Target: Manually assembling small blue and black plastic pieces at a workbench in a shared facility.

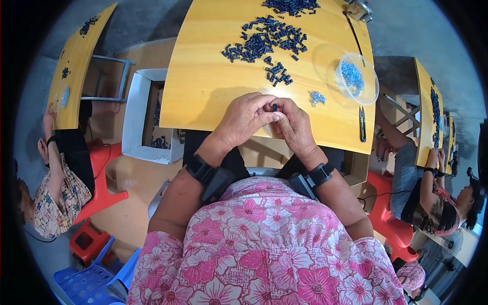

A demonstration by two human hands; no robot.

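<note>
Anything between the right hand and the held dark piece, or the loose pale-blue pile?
Nothing visible: the dark piece is at the fingertips of the right hand and left hand, and bare tabletop shows toward the pale-blue pile.

Pink-flowered white shirt [269,244], black wristbands [321,174] with boxy modules [217,184], apparently dark trousers [235,161].

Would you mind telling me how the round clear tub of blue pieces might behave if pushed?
The tub looks like thin see-through plastic, so it is probably light and may flex a little. Its broad, round shape suggests it would slide rather than tip. The small blue pieces appear to lie loose inside, so they would likely shift.
</note>
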